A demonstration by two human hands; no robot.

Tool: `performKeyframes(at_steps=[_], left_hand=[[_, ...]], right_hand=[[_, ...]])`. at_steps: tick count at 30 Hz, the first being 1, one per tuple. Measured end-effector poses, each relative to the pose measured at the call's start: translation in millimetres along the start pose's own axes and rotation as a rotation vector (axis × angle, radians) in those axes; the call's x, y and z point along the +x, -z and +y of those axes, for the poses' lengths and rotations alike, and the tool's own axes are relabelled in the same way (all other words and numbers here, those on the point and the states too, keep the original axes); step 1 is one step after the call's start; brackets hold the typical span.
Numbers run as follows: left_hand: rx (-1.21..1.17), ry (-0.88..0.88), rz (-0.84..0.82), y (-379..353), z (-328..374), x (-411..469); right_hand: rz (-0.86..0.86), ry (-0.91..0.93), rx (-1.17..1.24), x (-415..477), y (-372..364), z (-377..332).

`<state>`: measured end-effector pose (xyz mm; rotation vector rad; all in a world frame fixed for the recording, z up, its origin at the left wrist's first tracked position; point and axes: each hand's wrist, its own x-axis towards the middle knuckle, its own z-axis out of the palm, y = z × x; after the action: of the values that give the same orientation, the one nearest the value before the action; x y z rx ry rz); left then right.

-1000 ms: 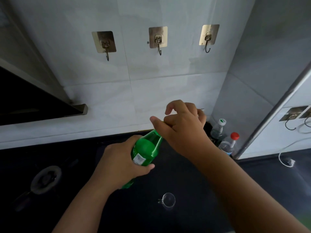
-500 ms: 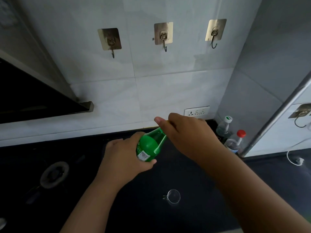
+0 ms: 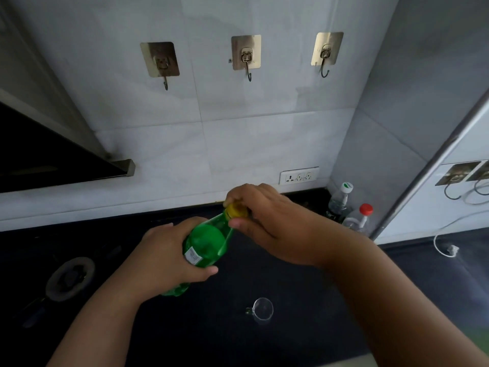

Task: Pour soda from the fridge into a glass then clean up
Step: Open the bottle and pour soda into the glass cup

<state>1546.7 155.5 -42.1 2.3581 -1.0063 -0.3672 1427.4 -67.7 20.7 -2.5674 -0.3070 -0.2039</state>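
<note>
Soda bottle (image 3: 207,242), green plastic, is held tilted above the dark countertop (image 3: 291,274), neck pointing up and away toward the wall. The left hand (image 3: 164,258) wraps its body at the label, and the right hand (image 3: 275,221) pinches the yellow cap (image 3: 236,210) between thumb and curled fingers. Whether the cap is loosened cannot be told. Risk one: with the bottle leaning, a fizzy release on opening would likely spray sideways, toward the wall socket (image 3: 299,175) behind. Risk two: a firm squeeze from the left hand on soft plastic could push liquid out once the seal breaks. Risk three: the small clear glass (image 3: 262,309) stands on the counter below and nearer the person, apart from the bottle, and its narrow mouth leaves little margin for a pour. The counter is black, with a gas burner (image 3: 70,278) at the left. The white tiled wall (image 3: 264,144) carries three adhesive hooks (image 3: 246,55). A range hood (image 3: 53,165) overhangs at the left, two capped bottles (image 3: 341,200) stand in the right corner, and a white cable (image 3: 447,249) lies beyond.
</note>
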Motion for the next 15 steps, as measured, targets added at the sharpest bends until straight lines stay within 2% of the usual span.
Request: performKeyframes(at_steps=[3,6,10,15], left_hand=[[0.025,0.011,0.041,-2.5,-2.8,-0.5],[-0.002,0.012,0.038,-3.3,0.5,-0.7],[0.015,0.021,0.044,-4.3,1.7,-0.7],[-0.005,0.025,0.051,-9.0,2.5,-0.7]], right_hand=[[0.032,-0.048,-0.017,4.8,3.6,-4.5],[0.064,-0.078,0.072,6.6,6.3,-8.0],[0.035,0.016,0.126,3.8,10.2,-6.6],[0.107,0.031,0.201,6.0,1.7,-7.8]])
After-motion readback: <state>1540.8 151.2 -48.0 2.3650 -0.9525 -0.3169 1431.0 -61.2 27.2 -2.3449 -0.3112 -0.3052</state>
